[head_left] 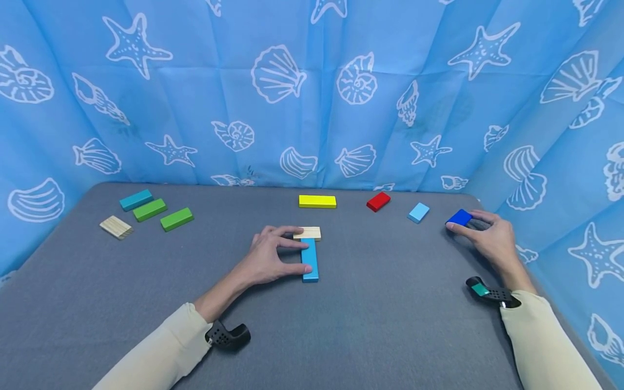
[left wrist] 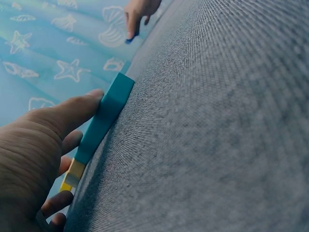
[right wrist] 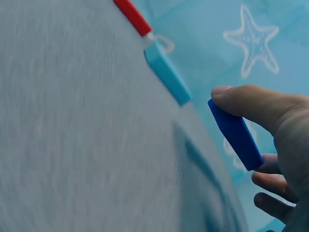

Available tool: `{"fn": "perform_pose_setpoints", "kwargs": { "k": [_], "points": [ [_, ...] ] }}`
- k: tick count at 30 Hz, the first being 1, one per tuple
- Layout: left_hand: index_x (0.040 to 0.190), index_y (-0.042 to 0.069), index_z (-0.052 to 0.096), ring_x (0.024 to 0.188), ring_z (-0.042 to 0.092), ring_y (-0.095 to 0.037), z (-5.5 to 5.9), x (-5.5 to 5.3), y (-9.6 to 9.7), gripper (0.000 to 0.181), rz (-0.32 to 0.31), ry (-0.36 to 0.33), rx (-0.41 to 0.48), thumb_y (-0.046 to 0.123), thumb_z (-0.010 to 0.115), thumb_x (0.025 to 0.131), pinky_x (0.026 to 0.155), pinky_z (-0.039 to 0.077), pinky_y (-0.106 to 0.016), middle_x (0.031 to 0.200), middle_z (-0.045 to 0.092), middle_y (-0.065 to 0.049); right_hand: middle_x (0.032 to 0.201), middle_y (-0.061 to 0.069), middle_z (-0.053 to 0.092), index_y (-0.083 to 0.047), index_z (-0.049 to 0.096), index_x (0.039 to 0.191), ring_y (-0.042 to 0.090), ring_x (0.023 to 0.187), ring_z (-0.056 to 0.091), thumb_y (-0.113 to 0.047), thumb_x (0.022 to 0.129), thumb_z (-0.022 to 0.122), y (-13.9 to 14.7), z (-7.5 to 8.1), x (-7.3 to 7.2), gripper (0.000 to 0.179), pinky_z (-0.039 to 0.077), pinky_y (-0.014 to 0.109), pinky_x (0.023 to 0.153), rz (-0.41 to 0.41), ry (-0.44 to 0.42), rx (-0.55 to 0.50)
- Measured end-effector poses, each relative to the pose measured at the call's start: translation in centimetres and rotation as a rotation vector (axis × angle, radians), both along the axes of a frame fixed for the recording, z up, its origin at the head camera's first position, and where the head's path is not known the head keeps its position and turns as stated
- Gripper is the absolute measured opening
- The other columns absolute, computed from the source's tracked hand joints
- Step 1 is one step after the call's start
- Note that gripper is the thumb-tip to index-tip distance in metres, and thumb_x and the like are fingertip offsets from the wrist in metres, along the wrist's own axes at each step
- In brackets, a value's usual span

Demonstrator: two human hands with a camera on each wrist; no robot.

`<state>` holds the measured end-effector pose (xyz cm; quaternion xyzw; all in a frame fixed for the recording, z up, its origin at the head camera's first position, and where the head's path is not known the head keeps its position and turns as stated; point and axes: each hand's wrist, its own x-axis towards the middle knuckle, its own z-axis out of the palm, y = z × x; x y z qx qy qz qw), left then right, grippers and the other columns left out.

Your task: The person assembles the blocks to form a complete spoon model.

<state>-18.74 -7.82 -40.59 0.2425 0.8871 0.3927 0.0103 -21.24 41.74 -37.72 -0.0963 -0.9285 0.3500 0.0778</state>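
In the head view my left hand [head_left: 270,257] rests at the middle of the table, its thumb and a fingertip touching a long light-blue block [head_left: 310,265]. Another fingertip lies at a short pale wooden block [head_left: 312,233] set crosswise at the far end of that blue block, like a T. The left wrist view shows the thumb against the blue block [left wrist: 106,118]. Over at the right, my right hand [head_left: 494,238] pinches a dark blue block [head_left: 459,218] between thumb and fingers. The right wrist view shows this block [right wrist: 235,135] held above the table.
Along the back lie a yellow block [head_left: 317,201], a red block [head_left: 378,201] and a small light-blue block [head_left: 418,212]. At left are a teal block [head_left: 136,200], two green blocks [head_left: 177,219] and a wooden piece [head_left: 116,227]. A blue curtain [head_left: 312,108] hangs behind the grey table [head_left: 390,325].
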Motion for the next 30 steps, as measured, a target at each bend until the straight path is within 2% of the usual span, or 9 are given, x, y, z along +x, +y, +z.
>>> {"fn": "perform_pose_setpoints", "kwargs": {
  "k": [5,9,11,13,15,21,30],
  "points": [
    [0.12,0.025,0.077,0.131,0.04,-0.027,0.0,0.0,-0.1,0.049,0.0,0.001,-0.001,0.048,0.087,0.077,0.1,0.028,-0.054,0.147,0.054,0.007,0.156,0.036,0.029,0.008,0.047,0.146,0.055,0.145,0.02,-0.049,0.09,0.074,-1.5,1.3,0.1,0.084,0.024,0.073,0.106,0.034,0.029,0.005],
    [0.12,0.025,0.077,0.131,0.04,-0.027,-0.1,0.0,-0.2,0.049,-0.001,0.0,-0.002,0.048,0.087,0.077,0.1,0.028,-0.054,0.147,0.054,0.007,0.155,0.034,0.031,0.005,0.049,0.146,0.055,0.14,0.027,-0.049,0.09,0.075,-2.9,2.1,0.3,0.082,0.03,0.071,0.102,0.069,0.044,0.003],
    [0.12,0.025,0.077,0.132,0.04,-0.027,-0.1,0.0,-0.2,0.049,0.001,0.001,-0.005,0.048,0.087,0.077,0.1,0.028,-0.054,0.147,0.054,0.007,0.15,0.032,0.039,0.003,0.053,0.144,0.054,0.134,0.035,-0.047,0.089,0.077,-3.8,2.5,0.4,0.079,0.041,0.063,0.094,0.092,0.072,0.014],
    [0.12,0.026,0.077,0.132,0.04,-0.027,-0.1,0.0,-0.2,0.049,0.004,0.002,-0.007,0.048,0.087,0.077,0.1,0.028,-0.054,0.146,0.054,0.008,0.143,0.03,0.045,0.003,0.055,0.142,0.052,0.128,0.042,-0.043,0.088,0.079,-4.5,2.7,0.5,0.075,0.044,0.054,0.087,0.124,0.103,0.017],
    [0.119,0.026,0.077,0.132,0.04,-0.027,-0.1,0.0,-0.1,0.049,0.006,0.001,-0.007,0.049,0.087,0.077,0.1,0.028,-0.054,0.146,0.054,0.008,0.136,0.028,0.049,0.003,0.056,0.141,0.05,0.124,0.045,-0.039,0.088,0.08,-5.3,3.0,0.6,0.072,0.044,0.051,0.086,0.157,0.128,0.012],
    [0.119,0.026,0.077,0.133,0.039,-0.027,0.0,0.0,-0.1,0.048,0.005,-0.006,0.001,0.049,0.086,0.078,0.1,0.028,-0.055,0.146,0.054,0.008,0.133,0.028,0.05,0.002,0.057,0.14,0.051,0.12,0.049,-0.033,0.088,0.081,-7.6,3.4,0.9,0.067,0.039,0.065,0.095,0.258,0.162,-0.004],
    [0.119,0.026,0.077,0.132,0.039,-0.027,0.0,0.0,-0.1,0.048,0.0,-0.008,0.008,0.047,0.087,0.078,0.1,0.028,-0.055,0.146,0.054,0.008,0.127,0.022,0.055,0.0,0.061,0.137,0.043,0.117,0.051,-0.028,0.085,0.083,-11.2,3.5,1.9,0.063,0.04,0.063,0.095,0.389,0.205,0.017]
  ]
}}
